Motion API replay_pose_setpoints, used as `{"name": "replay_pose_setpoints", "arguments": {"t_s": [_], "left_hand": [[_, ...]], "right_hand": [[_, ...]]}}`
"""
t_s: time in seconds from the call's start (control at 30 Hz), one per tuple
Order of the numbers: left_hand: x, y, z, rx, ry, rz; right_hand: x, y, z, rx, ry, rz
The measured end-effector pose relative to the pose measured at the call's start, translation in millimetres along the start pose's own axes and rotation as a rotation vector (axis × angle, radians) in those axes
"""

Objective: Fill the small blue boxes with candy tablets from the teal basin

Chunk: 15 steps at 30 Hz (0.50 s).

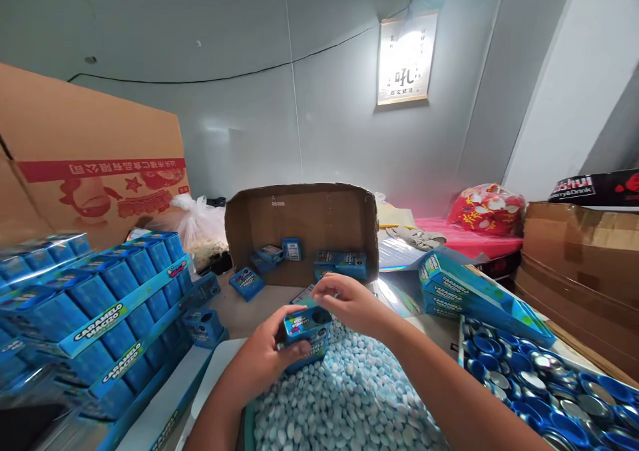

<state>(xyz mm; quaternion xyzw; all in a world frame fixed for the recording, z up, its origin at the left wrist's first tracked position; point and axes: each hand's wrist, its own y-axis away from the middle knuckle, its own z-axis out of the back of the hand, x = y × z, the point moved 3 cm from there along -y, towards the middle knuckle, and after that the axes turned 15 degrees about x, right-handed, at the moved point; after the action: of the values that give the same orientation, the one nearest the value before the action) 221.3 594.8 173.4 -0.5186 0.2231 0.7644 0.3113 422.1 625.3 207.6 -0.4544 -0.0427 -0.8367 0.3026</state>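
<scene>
My left hand is wrapped round a small blue candy tin, held upright over a heap of pale blue and white candies. The tin's top face, with a dark round opening, is toward me. Just above and behind the tin is my right hand, its fingers curled and pressed together near the opening. Whatever those fingertips hold, if anything, is hidden. The candies fill a green-edged tub below both hands.
Stacked trays of blue tins stand at left. Ahead, a cardboard box on its side holds several blue tins. At right are a box of round blue-and-silver lids and flat blue display trays. A large carton rises behind the left stack.
</scene>
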Motion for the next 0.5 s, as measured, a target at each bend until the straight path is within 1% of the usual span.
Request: {"name": "replay_pose_setpoints", "arguments": {"t_s": [0.07,0.13,0.17,0.23,0.3,0.33,0.37,0.43,0.5], "left_hand": [[-2,-1,1.4,-0.089,-0.051,0.004],[-4,-1,6.0,-0.222,-0.054,-0.058],[-4,0,10.3,-0.316,-0.04,-0.091],[1,9,23.3,-0.547,0.007,-0.147],[10,25,39.5,-0.772,0.06,-0.182],[16,36,47.4,-0.862,0.074,-0.196],[22,47,54.5,-0.933,0.074,-0.206],[36,72,63.9,-1.038,0.04,-0.205],[51,93,65.3,-1.143,-0.012,-0.167]], "right_hand": [[-7,-3,0,-0.023,-0.001,-0.043],[-15,-5,-1,-0.026,0.02,-0.087],[-18,-6,-2,-0.017,0.039,-0.107],[-21,-5,-7,0.021,0.089,-0.134],[-18,-4,-16,0.087,0.143,-0.133],[-15,-3,-23,0.12,0.163,-0.12],[-11,-3,-30,0.159,0.182,-0.1],[0,-4,-47,0.254,0.248,-0.053],[11,-6,-65,0.371,0.363,-0.009]]}}
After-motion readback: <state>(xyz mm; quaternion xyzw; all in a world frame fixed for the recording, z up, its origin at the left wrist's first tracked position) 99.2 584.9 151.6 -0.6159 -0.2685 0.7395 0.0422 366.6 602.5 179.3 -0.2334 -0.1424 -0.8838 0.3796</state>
